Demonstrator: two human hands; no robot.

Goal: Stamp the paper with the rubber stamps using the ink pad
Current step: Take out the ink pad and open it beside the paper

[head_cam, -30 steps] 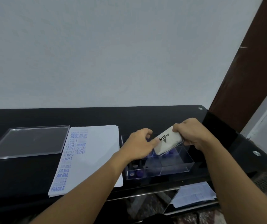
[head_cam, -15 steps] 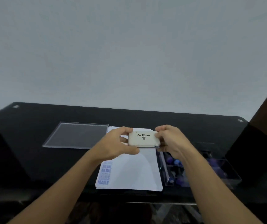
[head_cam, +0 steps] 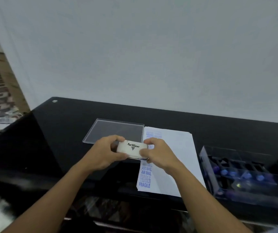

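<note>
A white closed ink pad [head_cam: 131, 148] marked "Artline" is held in the air just above the black table [head_cam: 64, 132], between both hands. My left hand [head_cam: 106, 153] grips its left end and my right hand [head_cam: 156, 154] grips its right end. Under my right hand lies a stack of white paper [head_cam: 173, 158] with a column of blue stamped words down its left side. The rubber stamps [head_cam: 239, 174], with blue knobs, sit in a clear compartment box [head_cam: 209, 167] to the right of the paper.
A clear flat lid [head_cam: 114, 130] lies on the table behind the ink pad, left of the paper. A white wall rises behind the table. The table's front edge runs just under my forearms. Patterned floor shows at the far left.
Both hands lifted the ink pad out of the clear box and carried it left, across the paper to its left edge. The camera view swung left with them.
</note>
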